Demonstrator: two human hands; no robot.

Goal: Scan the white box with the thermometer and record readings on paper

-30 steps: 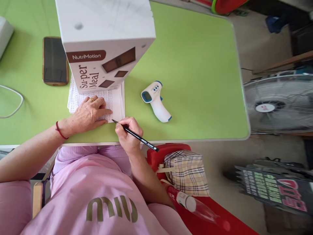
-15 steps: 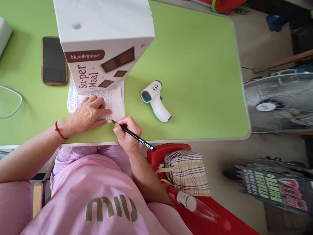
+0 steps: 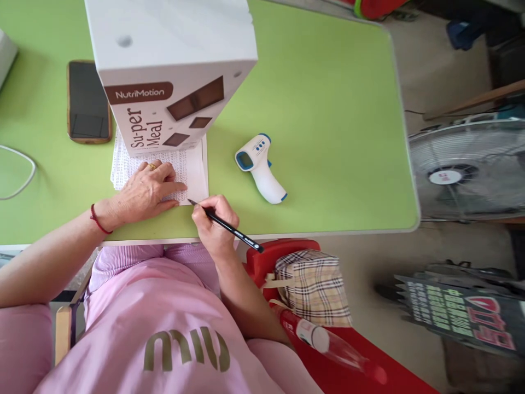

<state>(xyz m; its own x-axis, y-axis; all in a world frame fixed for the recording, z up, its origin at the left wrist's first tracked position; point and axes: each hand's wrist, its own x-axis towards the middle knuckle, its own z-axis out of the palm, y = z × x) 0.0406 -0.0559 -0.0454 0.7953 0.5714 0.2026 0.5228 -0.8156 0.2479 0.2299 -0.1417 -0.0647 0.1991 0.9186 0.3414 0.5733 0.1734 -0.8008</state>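
- Along the near edge of the green table [image 3: 328, 137], the right hand [image 3: 215, 229] grips a slim black pen [image 3: 225, 223] with pale markings, its tip at the white paper [image 3: 197, 175].
- Just left, the left hand [image 3: 148, 192] rests, fingers loosely bent, on this paper, densely written, blank along its right.
- Farther, a white box [image 3: 174, 68] hides the paper's far part.

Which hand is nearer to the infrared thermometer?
The right. The right hand, holding a black pen, is just left of and below the infrared thermometer in view; the left hand lies farther left, on the written sheets.
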